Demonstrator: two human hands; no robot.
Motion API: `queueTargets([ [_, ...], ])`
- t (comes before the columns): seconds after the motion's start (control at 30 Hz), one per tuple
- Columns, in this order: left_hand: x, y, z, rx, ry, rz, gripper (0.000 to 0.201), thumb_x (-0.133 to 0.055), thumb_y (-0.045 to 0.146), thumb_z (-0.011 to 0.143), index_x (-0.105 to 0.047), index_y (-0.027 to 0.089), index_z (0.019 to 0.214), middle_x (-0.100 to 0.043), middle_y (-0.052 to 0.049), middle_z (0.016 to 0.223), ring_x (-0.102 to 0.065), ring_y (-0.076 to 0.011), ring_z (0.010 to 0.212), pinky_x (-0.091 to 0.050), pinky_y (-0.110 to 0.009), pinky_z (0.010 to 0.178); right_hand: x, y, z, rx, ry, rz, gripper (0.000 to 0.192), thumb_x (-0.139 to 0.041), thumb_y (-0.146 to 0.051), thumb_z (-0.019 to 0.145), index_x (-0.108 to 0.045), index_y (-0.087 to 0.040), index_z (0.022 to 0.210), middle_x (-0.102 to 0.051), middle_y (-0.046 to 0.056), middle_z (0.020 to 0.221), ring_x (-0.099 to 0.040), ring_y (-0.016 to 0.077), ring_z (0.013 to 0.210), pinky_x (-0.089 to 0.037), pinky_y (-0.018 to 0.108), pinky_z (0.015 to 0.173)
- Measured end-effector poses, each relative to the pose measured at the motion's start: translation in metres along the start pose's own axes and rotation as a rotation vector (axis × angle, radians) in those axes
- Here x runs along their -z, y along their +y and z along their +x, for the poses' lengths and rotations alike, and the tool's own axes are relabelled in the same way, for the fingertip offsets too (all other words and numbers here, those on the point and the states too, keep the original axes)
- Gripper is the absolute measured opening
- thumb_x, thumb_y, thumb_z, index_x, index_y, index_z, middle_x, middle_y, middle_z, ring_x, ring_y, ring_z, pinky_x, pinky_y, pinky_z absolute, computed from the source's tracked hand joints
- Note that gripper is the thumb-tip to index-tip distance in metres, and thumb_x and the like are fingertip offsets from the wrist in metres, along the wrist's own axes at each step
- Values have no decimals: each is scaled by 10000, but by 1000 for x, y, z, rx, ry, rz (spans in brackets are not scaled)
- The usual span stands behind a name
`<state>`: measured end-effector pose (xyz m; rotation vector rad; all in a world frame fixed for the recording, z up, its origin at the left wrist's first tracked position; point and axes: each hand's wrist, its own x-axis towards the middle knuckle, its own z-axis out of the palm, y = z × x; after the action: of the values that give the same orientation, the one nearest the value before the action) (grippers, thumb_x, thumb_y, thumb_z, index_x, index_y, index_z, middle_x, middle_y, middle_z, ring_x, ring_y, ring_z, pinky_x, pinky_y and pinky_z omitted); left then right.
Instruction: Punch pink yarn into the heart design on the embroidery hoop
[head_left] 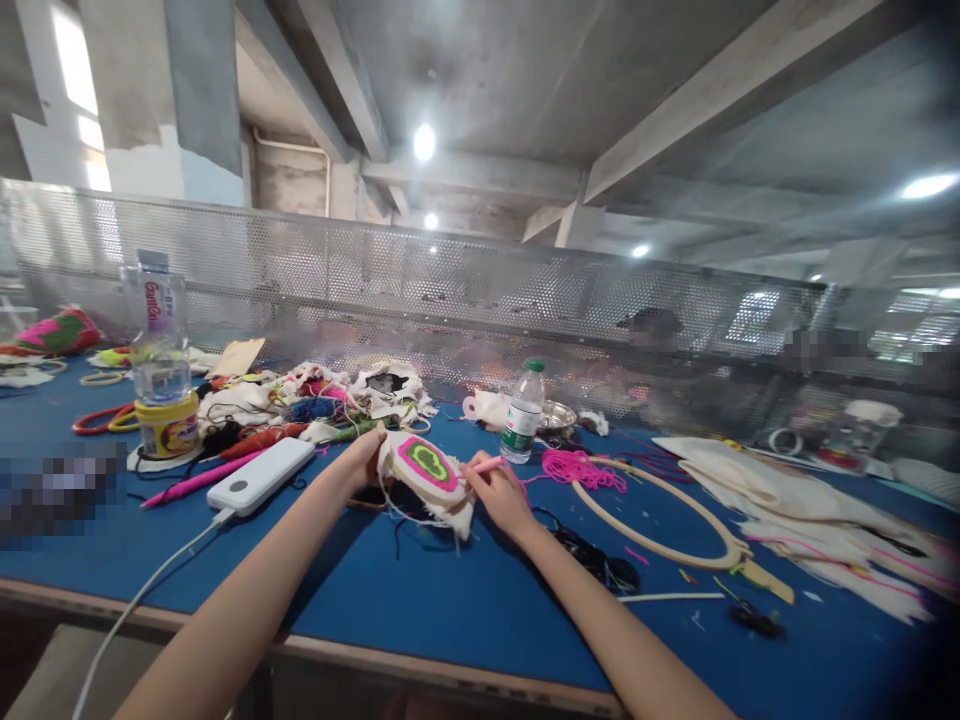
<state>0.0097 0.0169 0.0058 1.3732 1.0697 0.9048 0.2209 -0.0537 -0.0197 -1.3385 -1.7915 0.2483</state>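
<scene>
Near the front middle of the bench [412, 610], we see a hooped cloth [429, 462] raised in both hands, its worked patch showing a pink border, green within and a brighter yellow-green outline. The fingers of the left hand [366, 458] are closed on its left edge; those of the right hand [498, 495] are pinched round a pink pen-like tool [491, 465] at its right edge. To the right we note a tangle of pink yarn [579, 472], partly over a larger wooden hoop [652, 548]. Behind the right hand stands a green-capped bottle [523, 415], whose white-and-green label is too small for us to read. To the left lies a white power bank [262, 475] with a white cable [150, 590]. Farther left, a clear bottle [157, 330] bears red lettering that seems to begin "Gan", the rest blurred; below it is a yellow tub [171, 425] with dark lettering we cannot make out
</scene>
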Motion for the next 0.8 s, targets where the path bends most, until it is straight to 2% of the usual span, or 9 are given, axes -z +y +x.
queueTargets([
  [0.07, 0, 0, 0, 78, 12, -22, 395, -437, 540, 704, -526, 157, 662, -570, -36, 532, -547, -167, 515, -438, -281, 504, -2, -4, -1, 51, -92, 47, 301, -388, -456, 808, -500, -221, 655, -585, -32, 650, -544, 129, 633, -396, 238, 628],
  [0.1, 0, -1, -1, 68, 44, 7, 373, -448, 517, 711, -529, 155, 676, -579, -37, 552, -547, -165, 520, -431, -276, 510, -3, -5, -2, 78, -124, 70, 291, -395, -447, 806, -518, -221, 669, -596, -29, 686, -550, 128, 663, -402, 239, 649],
  [0.17, -1, -1, -3, -53, 179, 177, 315, -453, 456, 731, -530, 153, 689, -594, -42, 598, -553, -167, 561, -415, -267, 532, -4, -5, -2, 108, -156, 106, 267, -412, -432, 800, -551, -225, 705, -613, -23, 756, -558, 131, 723, -409, 248, 698],
  [0.27, -3, 0, -6, -241, 436, 551, 285, -395, 397, 777, -513, 162, 668, -605, -61, 680, -560, -184, 660, -388, -266, 576, -6, -1, -1, 115, -153, 126, 231, -440, -411, 786, -584, -236, 745, -624, -15, 845, -561, 145, 814, -404, 274, 771],
  [0.33, -6, 2, -10, -318, 519, 736, 322, -335, 404, 806, -497, 170, 655, -600, -71, 701, -557, -191, 674, -365, -266, 575, -7, 3, 0, 136, -145, 129, 214, -455, -391, 778, -597, -234, 743, -626, -9, 878, -557, 153, 865, -392, 290, 813],
  [0.47, -10, 9, -16, -405, 514, 868, 406, -260, 467, 826, -448, 182, 607, -554, -53, 600, -523, -179, 571, -307, -258, 514, -4, 3, 2, 129, -138, 117, 195, -470, -369, 774, -612, -235, 771, -633, -4, 895, -551, 164, 897, -371, 316, 855],
  [0.6, -9, 10, -16, -456, 488, 867, 412, -262, 482, 825, -423, 186, 587, -517, -35, 564, -498, -168, 548, -289, -255, 510, 1, -2, 4, 136, -142, 117, 232, -435, -368, 803, -598, -208, 760, -643, 19, 819, -583, 165, 803, -407, 290, 773],
  [0.8, -6, 9, -10, -497, 451, 866, 435, -239, 497, 827, -397, 186, 566, -477, -20, 536, -454, -150, 525, -275, -249, 512, 1, -2, 6, 75, 2, 93, 319, -386, -441, 817, -540, -169, 753, -640, 80, 751, -608, 200, 722, -429, 280, 652],
])
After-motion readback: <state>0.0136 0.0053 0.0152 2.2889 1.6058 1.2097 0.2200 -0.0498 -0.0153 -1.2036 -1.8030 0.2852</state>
